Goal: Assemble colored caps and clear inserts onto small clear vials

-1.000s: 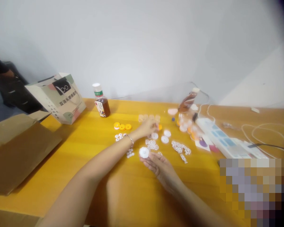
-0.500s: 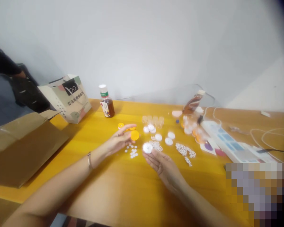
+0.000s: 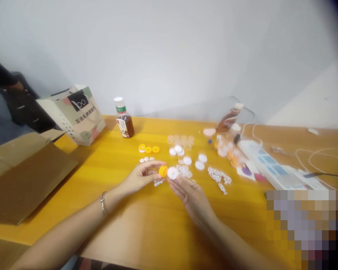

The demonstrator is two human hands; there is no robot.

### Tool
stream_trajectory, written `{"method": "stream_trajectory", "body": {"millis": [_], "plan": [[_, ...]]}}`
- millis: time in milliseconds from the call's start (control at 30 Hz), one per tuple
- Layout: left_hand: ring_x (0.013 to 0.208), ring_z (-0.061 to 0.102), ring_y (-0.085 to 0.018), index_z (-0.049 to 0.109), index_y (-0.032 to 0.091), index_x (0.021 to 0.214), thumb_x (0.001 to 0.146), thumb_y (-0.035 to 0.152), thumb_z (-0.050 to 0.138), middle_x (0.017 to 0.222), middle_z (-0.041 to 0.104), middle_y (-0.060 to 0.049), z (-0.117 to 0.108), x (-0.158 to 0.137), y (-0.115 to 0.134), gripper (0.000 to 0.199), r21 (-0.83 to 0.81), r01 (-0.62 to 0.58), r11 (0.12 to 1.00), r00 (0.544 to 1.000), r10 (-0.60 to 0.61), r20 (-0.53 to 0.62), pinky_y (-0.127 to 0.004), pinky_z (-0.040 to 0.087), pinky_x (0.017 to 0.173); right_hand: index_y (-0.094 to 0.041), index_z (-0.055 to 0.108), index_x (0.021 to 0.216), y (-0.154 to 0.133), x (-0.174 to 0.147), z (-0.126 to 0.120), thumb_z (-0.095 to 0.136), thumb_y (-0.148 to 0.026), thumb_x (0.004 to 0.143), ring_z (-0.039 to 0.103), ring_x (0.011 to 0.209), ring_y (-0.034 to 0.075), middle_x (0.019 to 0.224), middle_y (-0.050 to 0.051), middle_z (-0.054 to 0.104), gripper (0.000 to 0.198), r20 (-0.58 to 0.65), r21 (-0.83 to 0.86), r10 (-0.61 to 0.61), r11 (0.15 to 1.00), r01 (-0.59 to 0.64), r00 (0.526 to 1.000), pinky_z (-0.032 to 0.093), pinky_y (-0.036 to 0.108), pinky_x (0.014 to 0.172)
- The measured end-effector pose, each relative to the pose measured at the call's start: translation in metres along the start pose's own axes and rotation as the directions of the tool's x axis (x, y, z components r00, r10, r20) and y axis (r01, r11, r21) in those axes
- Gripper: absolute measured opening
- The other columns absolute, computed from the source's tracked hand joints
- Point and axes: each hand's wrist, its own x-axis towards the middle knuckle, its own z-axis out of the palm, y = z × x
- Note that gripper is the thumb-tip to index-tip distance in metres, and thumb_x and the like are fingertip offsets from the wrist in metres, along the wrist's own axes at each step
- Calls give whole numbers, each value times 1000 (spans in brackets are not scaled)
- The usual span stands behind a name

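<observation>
Between its thumb and fingers my left hand [image 3: 143,175] pinches an orange round cap [image 3: 163,171], its side turned toward the right. My right hand [image 3: 190,193] is closed on a white round disc [image 3: 173,173], held right beside the orange cap; whether the two touch I cannot tell. Behind my left hand lie several orange caps [image 3: 148,150] and a row of small white discs [image 3: 146,159]. More small white pieces [image 3: 157,183] show partly under that hand. Beyond my right hand are white discs [image 3: 201,162] and flat white perforated pieces [image 3: 184,171].
Clear small cups [image 3: 181,141] stand toward the wall. A brown-liquid bottle [image 3: 125,122], a paper bag [image 3: 83,116] and an open cardboard box [image 3: 30,176] are at left. On the right are another bottle [image 3: 229,119], a white-blue box [image 3: 266,161] and cables. A person's arm [image 3: 1,71] shows far left.
My left hand has lowered and turned the orange cap, bringing it next to the white disc. My right hand has shifted slightly left and up. The whole view has moved a little.
</observation>
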Motion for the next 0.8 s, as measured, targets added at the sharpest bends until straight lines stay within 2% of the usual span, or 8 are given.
{"method": "stream_trajectory", "body": {"millis": [100,233,300,400,467,800], "plan": [[73,60,-12,49,17,116,75,24,62,102,59,-8,2,-1,-1,44,73,-1,997,1000,3,-26,-26,48,69,-18,70,84,2,1,-2,73,-30,62,60,99,23,100,7,68,26,-4,-10,-14,1000,14,1000,40,38,96],[72,60,-13,49,14,115,76,24,60,82,63,-6,6,-3,-1,42,225,-6,974,999,16,-41,-28,48,70,-18,70,86,5,3,-3,72,-30,63,60,98,22,102,7,67,26,2,-41,-8,999,8,1000,41,37,96],[74,60,-14,51,15,114,77,25,60,86,63,-7,9,-5,-1,40,323,-46,945,997,65,-48,-29,49,72,-18,70,88,7,4,-3,71,-30,64,60,98,21,100,6,68,26,23,-56,-5,998,6,1000,41,36,96],[80,59,-13,52,18,112,77,26,59,102,58,-8,13,-8,0,37,480,-139,866,983,180,-38,-30,49,77,-18,70,87,10,4,-4,71,-30,65,61,97,21,97,7,69,26,27,-80,-3,997,6,1000,40,37,96],[84,58,-13,52,20,113,79,26,56,104,57,-8,16,-10,0,35,564,-178,806,974,224,-13,-31,49,79,-19,70,86,12,4,-5,71,-31,64,61,95,20,96,6,69,25,19,-95,1,995,1,1000,41,37,95],[92,55,-13,46,22,119,86,20,44,106,54,-7,19,-16,0,33,782,-280,557,945,302,124,-30,47,83,-20,71,83,13,5,-9,73,-33,60,65,84,19,88,5,71,26,13,-184,-39,982,40,999,44,40,90]]}}
